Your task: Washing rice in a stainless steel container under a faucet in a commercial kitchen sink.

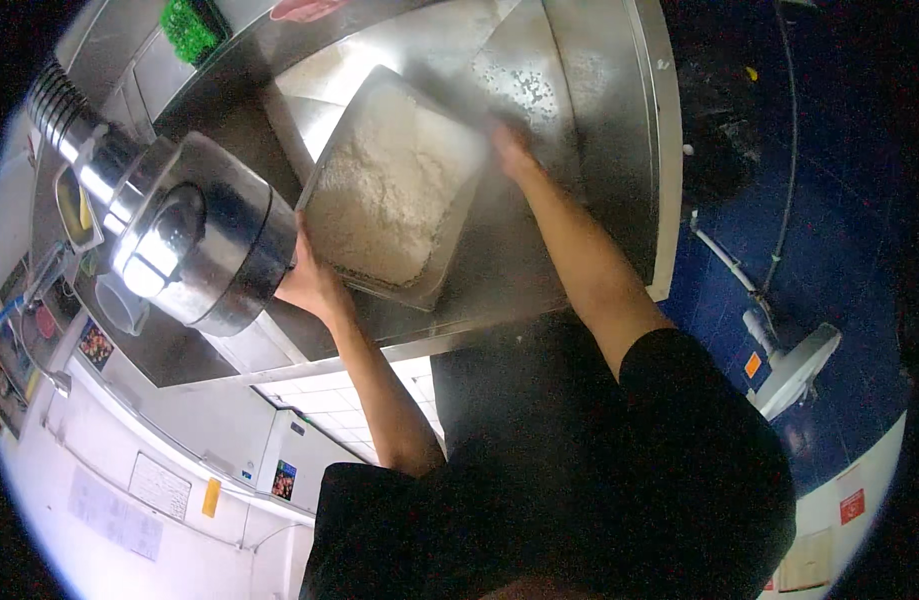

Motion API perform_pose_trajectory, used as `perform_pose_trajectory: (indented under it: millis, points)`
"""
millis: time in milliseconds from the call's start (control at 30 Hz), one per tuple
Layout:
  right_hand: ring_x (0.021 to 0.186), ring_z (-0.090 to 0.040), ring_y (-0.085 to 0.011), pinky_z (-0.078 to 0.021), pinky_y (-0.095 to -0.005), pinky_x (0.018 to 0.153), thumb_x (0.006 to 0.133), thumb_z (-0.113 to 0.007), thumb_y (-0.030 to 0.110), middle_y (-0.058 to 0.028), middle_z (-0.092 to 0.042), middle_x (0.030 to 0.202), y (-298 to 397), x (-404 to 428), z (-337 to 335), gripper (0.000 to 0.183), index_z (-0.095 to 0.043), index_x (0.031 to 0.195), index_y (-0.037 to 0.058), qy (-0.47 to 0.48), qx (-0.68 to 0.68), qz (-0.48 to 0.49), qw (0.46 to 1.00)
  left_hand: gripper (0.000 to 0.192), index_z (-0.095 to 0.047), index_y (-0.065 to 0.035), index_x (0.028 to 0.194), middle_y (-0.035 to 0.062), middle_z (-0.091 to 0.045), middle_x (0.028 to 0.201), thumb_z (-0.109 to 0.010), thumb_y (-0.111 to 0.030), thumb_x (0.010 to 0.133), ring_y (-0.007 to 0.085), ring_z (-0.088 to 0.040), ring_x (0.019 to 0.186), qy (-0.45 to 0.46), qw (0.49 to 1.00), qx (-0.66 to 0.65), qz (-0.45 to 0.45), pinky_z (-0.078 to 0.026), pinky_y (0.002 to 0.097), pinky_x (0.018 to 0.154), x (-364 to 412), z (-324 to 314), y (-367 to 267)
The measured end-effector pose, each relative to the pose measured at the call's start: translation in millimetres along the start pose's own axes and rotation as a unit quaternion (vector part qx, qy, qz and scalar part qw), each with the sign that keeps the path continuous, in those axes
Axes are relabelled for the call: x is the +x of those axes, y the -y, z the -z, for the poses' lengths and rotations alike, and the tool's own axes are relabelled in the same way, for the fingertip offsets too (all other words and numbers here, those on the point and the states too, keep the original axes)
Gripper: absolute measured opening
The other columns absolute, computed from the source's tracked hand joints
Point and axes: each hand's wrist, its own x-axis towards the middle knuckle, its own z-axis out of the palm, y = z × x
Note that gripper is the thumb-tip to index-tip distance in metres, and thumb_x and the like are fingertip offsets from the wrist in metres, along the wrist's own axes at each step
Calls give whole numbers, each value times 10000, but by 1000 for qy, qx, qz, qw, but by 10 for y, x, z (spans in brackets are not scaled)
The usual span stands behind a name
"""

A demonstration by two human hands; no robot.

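Note:
A rectangular, see-through tub [429, 289] is in front of me, holding a white, crumbly or grainy mass [392, 176] that looks like flour or rice. My left hand [315, 289] grips the tub's left side near its close end, and part of that hand is hidden behind a polished metal cylinder. At the far right corner, my right hand [513, 146] has hold of the rim; motion blurs its fingers and that corner. Beneath the tub lies a stainless steel counter [504, 262].
The polished metal cylinder [204, 232], on a ribbed neck [58, 97], juts in from the left. A white plastic container [121, 304] and a small metal pan [76, 210] stand beyond it. Green bristly material [185, 30] is at the upper left. A wall fan [797, 371] shows at right.

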Motion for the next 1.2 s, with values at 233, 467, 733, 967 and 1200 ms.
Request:
perform_pose_trajectory:
  millis: [233,467,733,967,1200]
  points:
    - [1483,-192,-269,-149,-464,1198,962,-454,611,-124,-247,1618,-26,63,-26,804,-285,1549,89,-8,8,-3,1000,307,-590,9,818,95,-679,858,-837,-173,810,149,-583,720,0,1000,-25,-2,-512,301,687,-12,-34,-33]
    - [1426,-281,-239,-209,-453,1162,963,-456,604,-54,-345,1573,-163,90,-84,739,-352,1531,143,41,33,-29,998,305,-604,19,831,95,-681,862,-837,-177,811,147,-581,717,-5,999,-37,32,-507,300,688,-20,38,-27]
    - [1383,-341,-232,-244,-446,1147,981,-461,554,-39,-404,1533,-408,393,277,654,-424,1495,150,74,48,99,991,327,-595,11,784,85,-677,825,-837,-207,812,128,-562,710,11,1000,4,4,-497,294,679,-43,-86,-107]
    - [1303,-436,-270,-375,-451,1077,1003,-460,486,-98,-436,1488,-72,-31,-81,633,-387,1499,99,77,54,63,994,339,-587,1,744,80,-676,788,-833,-221,816,121,-551,691,-2,999,22,-27,-492,286,673,9,19,-13]
    - [1289,-444,-204,-370,-463,1077,1054,-423,377,-38,-437,1503,-137,250,353,494,-424,1492,148,126,135,62,981,300,-615,24,808,94,-685,836,-824,-190,822,139,-583,718,21,999,-14,-19,-499,289,686,-33,-195,-158]
